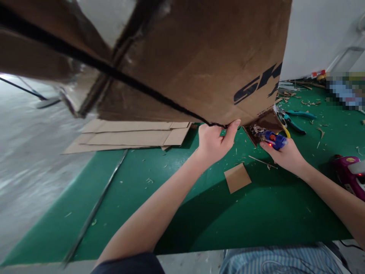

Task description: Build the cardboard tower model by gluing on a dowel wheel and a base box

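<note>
A large cardboard box (194, 64) with black lettering looms above the table, its lower edge in front of my hands. My left hand (215, 141) pinches a black cord (137, 83) against that edge; the cord stretches away to the upper left. In my right hand (288, 155) is a blue hot glue gun (275, 140) with a lit red light, its tip covered in stringy residue. The tip points left, close to a brown cardboard flap (266, 123) below the box. Beneath my hands lie a small cardboard square (237, 178) and a thin stick (262, 161).
Teal-handled pliers (296, 121) rest behind my right hand, among scraps. A purple device (349, 175) stands at the right edge. Flattened cardboard sheets (137, 137) and a long thin metal strip (97, 207) lie on the green table (137, 220) at left.
</note>
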The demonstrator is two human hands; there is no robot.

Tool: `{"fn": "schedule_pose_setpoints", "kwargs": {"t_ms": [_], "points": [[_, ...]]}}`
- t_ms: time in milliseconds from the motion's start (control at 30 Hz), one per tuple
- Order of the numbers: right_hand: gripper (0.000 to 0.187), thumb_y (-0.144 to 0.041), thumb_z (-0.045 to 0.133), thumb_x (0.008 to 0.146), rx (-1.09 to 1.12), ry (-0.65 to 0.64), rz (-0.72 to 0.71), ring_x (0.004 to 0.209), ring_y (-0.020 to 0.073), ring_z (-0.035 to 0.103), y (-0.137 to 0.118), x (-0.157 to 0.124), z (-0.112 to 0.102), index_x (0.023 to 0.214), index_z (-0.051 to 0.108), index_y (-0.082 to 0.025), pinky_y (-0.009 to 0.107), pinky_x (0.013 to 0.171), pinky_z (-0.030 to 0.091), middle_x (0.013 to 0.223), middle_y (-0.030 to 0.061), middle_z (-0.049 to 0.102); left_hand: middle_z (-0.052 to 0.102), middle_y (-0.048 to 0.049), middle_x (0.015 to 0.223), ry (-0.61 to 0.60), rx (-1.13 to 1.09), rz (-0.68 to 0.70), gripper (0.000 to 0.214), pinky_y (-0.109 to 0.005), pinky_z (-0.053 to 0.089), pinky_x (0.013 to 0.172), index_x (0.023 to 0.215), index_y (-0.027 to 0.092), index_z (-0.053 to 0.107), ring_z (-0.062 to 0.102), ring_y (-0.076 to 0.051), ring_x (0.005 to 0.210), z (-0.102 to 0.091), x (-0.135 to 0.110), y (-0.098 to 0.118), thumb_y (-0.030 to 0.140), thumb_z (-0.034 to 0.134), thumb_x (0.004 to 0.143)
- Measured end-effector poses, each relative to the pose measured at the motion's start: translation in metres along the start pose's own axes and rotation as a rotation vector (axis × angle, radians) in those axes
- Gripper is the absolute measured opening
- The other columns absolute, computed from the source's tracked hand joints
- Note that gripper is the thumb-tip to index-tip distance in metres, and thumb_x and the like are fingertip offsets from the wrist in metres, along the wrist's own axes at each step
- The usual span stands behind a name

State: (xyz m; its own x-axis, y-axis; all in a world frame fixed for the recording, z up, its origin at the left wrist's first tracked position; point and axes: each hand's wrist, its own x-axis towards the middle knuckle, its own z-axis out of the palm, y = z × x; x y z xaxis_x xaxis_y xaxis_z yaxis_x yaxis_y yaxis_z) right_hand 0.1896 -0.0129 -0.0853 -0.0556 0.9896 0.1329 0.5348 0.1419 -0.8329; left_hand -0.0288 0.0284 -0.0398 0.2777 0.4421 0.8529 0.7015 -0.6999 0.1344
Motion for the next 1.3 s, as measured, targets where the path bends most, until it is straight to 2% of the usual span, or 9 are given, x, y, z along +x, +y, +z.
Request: {"fn": "schedule_pose_setpoints", "kwargs": {"t_ms": [133,200,300,400,533,667,867,1300], "points": [[0.041,-0.056,0.061,0.085,-0.038,0.017,-0.037,0.050,0.0155,0.055,0.009,-0.001,0.000,0.064,0.056,-0.021,0.029,0.049,0.040,0.055,0.0011,0.057,0.053,0.0009,0.042,0.004,-0.015,-0.048,0.047,-0.026,0.035,0.044,0.054,0.021,0.050,0.051,-0.012,0.041,-0.002,0.002,0.004,0.039,0.050,0.098],[0.039,-0.055,0.061,0.087,-0.101,0.059,-0.124,0.055,0.0164,0.058,0.014,-0.001,0.000,0.069,0.059,-0.021,0.029,0.052,0.042,0.063,0.0029,0.061,0.050,0.0016,0.040,0.014,-0.013,-0.088,0.046,-0.025,0.034,0.043,0.053,0.021,0.046,0.049,-0.011,0.039,-0.002,0.002,0.005,0.038,0.052,0.096],[0.031,-0.047,0.059,0.089,-0.350,0.121,-0.338,0.068,0.0196,0.062,0.021,-0.001,-0.003,0.077,0.062,-0.018,0.031,0.059,0.045,0.077,0.0080,0.065,0.052,0.0025,0.045,0.056,-0.019,-0.145,0.037,-0.023,0.033,0.042,0.060,0.020,0.050,0.049,-0.010,0.040,-0.001,0.000,0.006,0.035,0.056,0.093],[0.026,-0.035,0.051,0.092,-0.588,0.148,-0.431,0.072,0.0206,0.062,0.027,-0.002,-0.010,0.085,0.065,-0.015,0.030,0.057,0.041,0.085,0.0122,0.066,0.058,0.0017,0.056,0.072,-0.069,-0.243,0.022,-0.024,0.036,0.044,0.076,0.020,0.058,0.054,-0.011,0.045,0.004,-0.004,0.002,0.036,0.057,0.092],[0.030,-0.030,0.042,0.093,-0.749,0.198,-0.426,0.064,0.0180,0.055,0.036,-0.003,-0.020,0.088,0.066,-0.012,0.030,0.049,0.031,0.085,0.0126,0.066,0.062,0.0003,0.067,0.096,-0.101,-0.348,0.019,-0.025,0.041,0.049,0.091,0.021,0.061,0.056,-0.012,0.051,0.011,-0.007,-0.007,0.040,0.055,0.093],[0.028,-0.030,0.044,0.091,-0.817,0.190,-0.390,0.061,0.0176,0.050,0.042,-0.002,-0.027,0.086,0.065,-0.012,0.030,0.049,0.026,0.082,0.0118,0.064,0.059,0.0014,0.064,0.112,-0.076,-0.371,0.022,-0.024,0.040,0.046,0.096,0.023,0.061,0.052,-0.012,0.050,0.012,-0.007,-0.013,0.044,0.055,0.093],[0.025,-0.031,0.046,0.090,-0.837,0.133,-0.349,0.062,0.0176,0.049,0.042,-0.001,-0.032,0.086,0.064,-0.014,0.031,0.052,0.023,0.083,0.0105,0.063,0.057,0.0011,0.062,0.128,-0.052,-0.341,0.026,-0.025,0.039,0.046,0.096,0.023,0.063,0.051,-0.013,0.051,0.011,-0.007,-0.015,0.048,0.053,0.094],[0.023,-0.030,0.044,0.090,-0.857,0.134,-0.302,0.058,0.0162,0.046,0.045,-0.002,-0.030,0.085,0.060,-0.014,0.031,0.052,0.019,0.085,0.0105,0.062,0.057,0.0017,0.063,0.143,-0.079,-0.381,0.021,-0.027,0.041,0.047,0.091,0.023,0.059,0.049,-0.012,0.049,0.009,-0.005,-0.012,0.044,0.057,0.092]]}}
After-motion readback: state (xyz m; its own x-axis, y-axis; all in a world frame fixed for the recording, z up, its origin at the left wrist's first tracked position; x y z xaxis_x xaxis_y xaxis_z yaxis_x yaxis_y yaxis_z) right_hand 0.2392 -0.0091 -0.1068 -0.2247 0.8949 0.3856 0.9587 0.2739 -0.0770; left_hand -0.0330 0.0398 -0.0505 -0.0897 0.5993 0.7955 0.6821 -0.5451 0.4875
